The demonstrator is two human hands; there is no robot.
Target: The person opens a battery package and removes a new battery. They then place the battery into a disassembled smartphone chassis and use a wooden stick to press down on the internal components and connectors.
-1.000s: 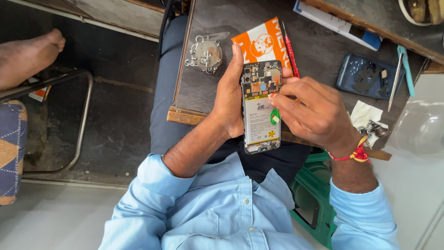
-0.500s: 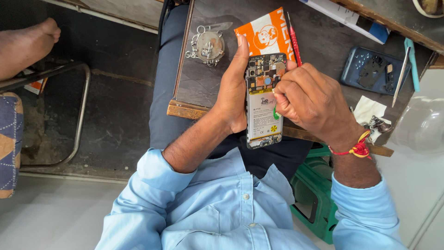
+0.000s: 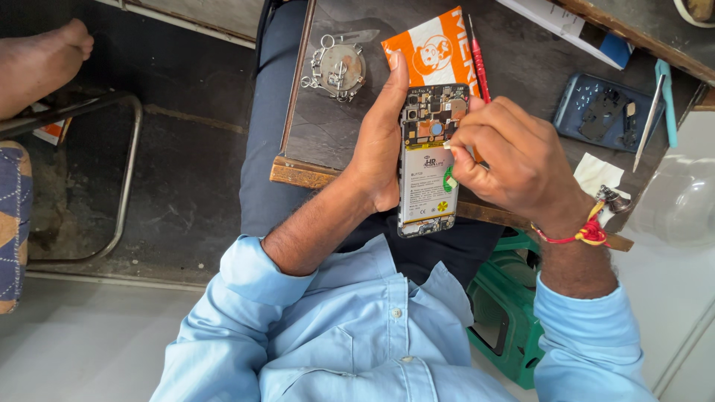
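Observation:
An opened phone [image 3: 426, 186] shows its pale battery, a green sticker and the circuit board at its top. My left hand [image 3: 380, 141] grips it from the left side, thumb along the edge, above the front edge of a dark table [image 3: 305, 173]. My right hand [image 3: 514, 164], with a red thread at the wrist, has its fingertips pinched on a small pale piece just above the battery. Whether it holds a tool is hidden by the fingers.
On the table lie an orange-and-white packet [image 3: 432, 48], a red screwdriver [image 3: 479, 71], a round metal part [image 3: 339, 67], a blue phone cover [image 3: 603, 112] with small parts, and a light blue tool [image 3: 659, 97]. A green stool [image 3: 506, 313] is below. Another person's foot [image 3: 45, 63] rests left.
My right hand's fingertips have moved up the phone from the green sticker to the top of the battery. The left hand keeps holding the phone.

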